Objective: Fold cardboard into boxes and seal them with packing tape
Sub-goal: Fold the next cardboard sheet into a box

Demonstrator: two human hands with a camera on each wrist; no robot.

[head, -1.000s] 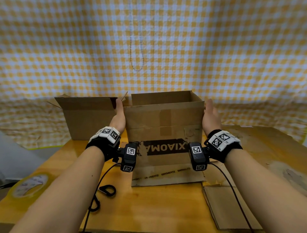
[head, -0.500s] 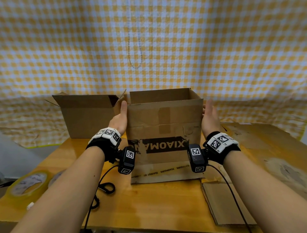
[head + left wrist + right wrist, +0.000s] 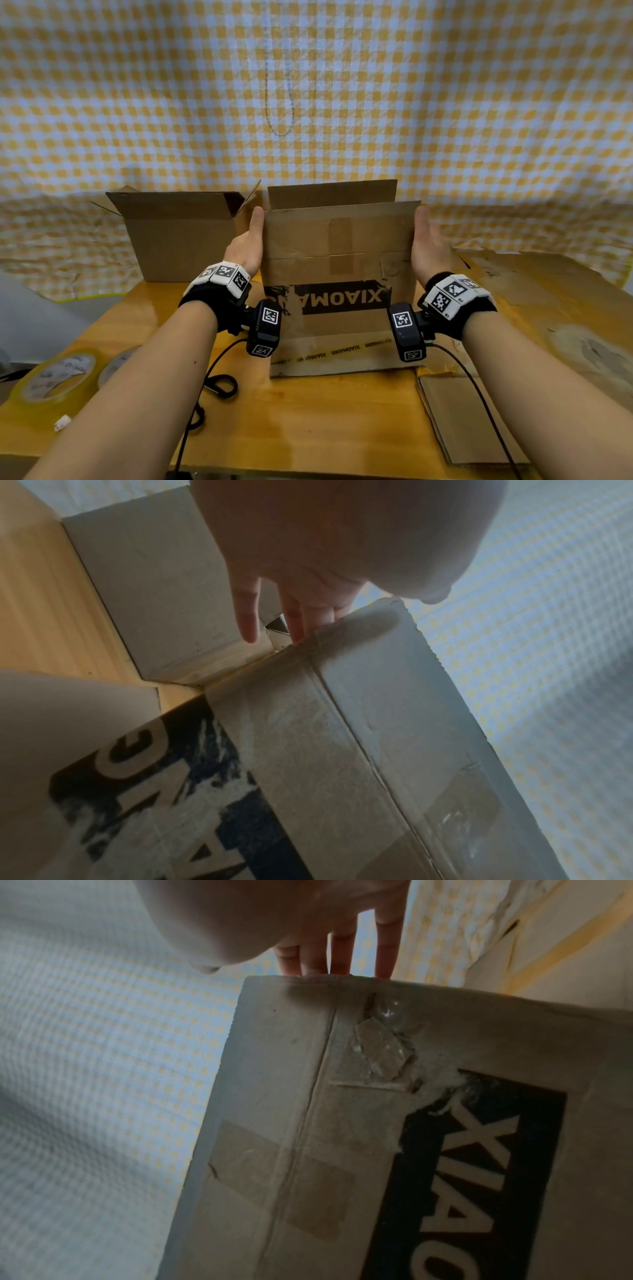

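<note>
A brown cardboard box (image 3: pixel 339 274) printed with an upside-down black logo stands on the wooden table (image 3: pixel 301 421), its top flaps upright and open. My left hand (image 3: pixel 248 240) lies flat with straight fingers against the box's left side, thumb along the front corner. My right hand (image 3: pixel 426 240) is open beside the right side, fingers straight; in the right wrist view its fingertips (image 3: pixel 342 958) reach past the box's edge (image 3: pixel 308 993). The left wrist view shows my fingers (image 3: pixel 294 615) against the box's corner (image 3: pixel 342 647). Two rolls of packing tape (image 3: pixel 56 375) lie at the table's left front.
A second open cardboard box (image 3: pixel 181 236) stands just left of and behind the first one, almost touching. Flat cardboard pieces (image 3: pixel 469 421) lie at the right front, a larger sheet (image 3: pixel 555 308) beyond. Black scissors (image 3: pixel 221 385) and cables lie near the left forearm. Yellow checked cloth hangs behind.
The box has settled a little nearer to me and my hands have slid slightly along its sides; the right hand has drawn a bit away from the right wall.
</note>
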